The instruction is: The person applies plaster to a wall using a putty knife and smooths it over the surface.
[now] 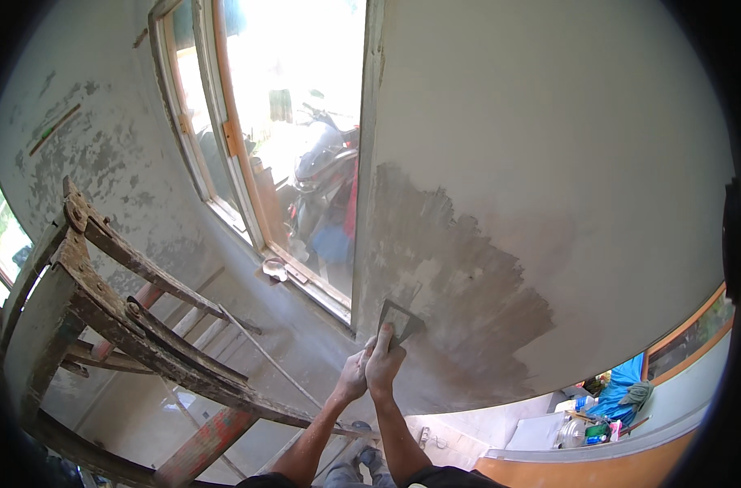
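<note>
A flat trowel (402, 320) with a grey, angular blade lies against the wall, at the lower left of a rough grey-brown patch (476, 293). My right hand (384, 364) is closed around it, thumb stretched along the blade. Just left of and below it, my left hand (354, 379) is closed too, pressed up to the right hand at the tool's lower end. The handle is hidden inside the hands. Around the patch, the wall (566, 122) is smooth and pale.
A worn wooden ladder (159, 350) spattered with plaster stands close at left. Left of the wall patch is a sliding window (224, 122), a small round dish (274, 269) on its sill and a motorbike (322, 159) outside. A blue plastic sheet (620, 390) and containers lie at lower right.
</note>
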Available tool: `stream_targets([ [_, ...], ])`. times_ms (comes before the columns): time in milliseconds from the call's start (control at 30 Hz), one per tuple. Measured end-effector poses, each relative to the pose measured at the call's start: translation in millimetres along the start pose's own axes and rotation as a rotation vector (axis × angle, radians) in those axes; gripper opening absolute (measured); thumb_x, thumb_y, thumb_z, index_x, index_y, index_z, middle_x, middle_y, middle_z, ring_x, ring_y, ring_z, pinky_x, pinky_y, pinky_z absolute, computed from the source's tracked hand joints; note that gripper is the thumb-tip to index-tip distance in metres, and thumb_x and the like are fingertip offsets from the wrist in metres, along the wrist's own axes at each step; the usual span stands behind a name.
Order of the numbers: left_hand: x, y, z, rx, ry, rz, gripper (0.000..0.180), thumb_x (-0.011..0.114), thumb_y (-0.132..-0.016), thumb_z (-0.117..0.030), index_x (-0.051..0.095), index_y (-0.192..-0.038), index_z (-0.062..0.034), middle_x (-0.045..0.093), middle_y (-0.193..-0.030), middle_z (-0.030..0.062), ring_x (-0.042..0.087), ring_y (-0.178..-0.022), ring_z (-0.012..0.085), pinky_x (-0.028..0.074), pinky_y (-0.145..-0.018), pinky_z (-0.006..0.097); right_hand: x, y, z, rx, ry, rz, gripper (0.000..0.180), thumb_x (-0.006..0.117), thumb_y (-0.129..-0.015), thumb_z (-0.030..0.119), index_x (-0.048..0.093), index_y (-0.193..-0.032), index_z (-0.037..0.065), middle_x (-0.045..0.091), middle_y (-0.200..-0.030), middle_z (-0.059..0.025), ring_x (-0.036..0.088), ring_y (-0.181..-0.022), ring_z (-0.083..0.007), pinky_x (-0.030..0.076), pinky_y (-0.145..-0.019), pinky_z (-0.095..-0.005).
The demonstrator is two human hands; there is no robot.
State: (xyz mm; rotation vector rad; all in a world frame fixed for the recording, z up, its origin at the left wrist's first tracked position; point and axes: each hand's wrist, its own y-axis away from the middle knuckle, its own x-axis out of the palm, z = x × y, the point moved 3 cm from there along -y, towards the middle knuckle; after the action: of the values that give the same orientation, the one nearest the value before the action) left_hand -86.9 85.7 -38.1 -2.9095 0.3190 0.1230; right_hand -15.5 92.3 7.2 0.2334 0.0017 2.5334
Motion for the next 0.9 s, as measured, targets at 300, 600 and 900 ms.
stream_targets([
  [300,-8,-18,-31,-0.031,0.055,0.016,0.047,0.031,-0.098,-0.037,0.055,-0.103,0.0025,0.059,-0.081,0.0093,0.052,-0.079,0.0145,0.044,-0.073,0.031,12,-4,40,-0.101,-0.03,0.037,0.059,0.048,-0.094,0.032,0.043,-0.043,0.002,0.041,-0.039,-0.002,0.04,-0.035,-0.0116,0.029,-0.038,-0.0288],
  [600,-7,-37,-41,0.009,-0.003,0.008,0.054,0.027,-0.098,-0.041,0.054,-0.095,0.0063,0.059,-0.077,0.0118,0.051,-0.074,0.014,0.044,-0.069,0.032,18,-15,59,-0.212,0.017,0.051,0.054,0.05,-0.092,0.03,0.047,-0.047,0.001,0.045,-0.043,-0.0027,0.043,-0.038,-0.012,0.032,-0.04,-0.0298],
  [900,5,-4,-8,0.006,-0.103,0.099,0.053,0.061,-0.078,-0.023,0.042,-0.124,-0.0035,0.06,-0.1,0.0185,0.059,-0.092,0.0326,0.044,-0.079,0.034,-2,3,17,-0.046,0.105,-0.01,0.058,0.048,-0.093,0.034,0.046,-0.046,0.0,0.044,-0.041,-0.0034,0.043,-0.038,-0.0126,0.032,-0.041,-0.0304],
])
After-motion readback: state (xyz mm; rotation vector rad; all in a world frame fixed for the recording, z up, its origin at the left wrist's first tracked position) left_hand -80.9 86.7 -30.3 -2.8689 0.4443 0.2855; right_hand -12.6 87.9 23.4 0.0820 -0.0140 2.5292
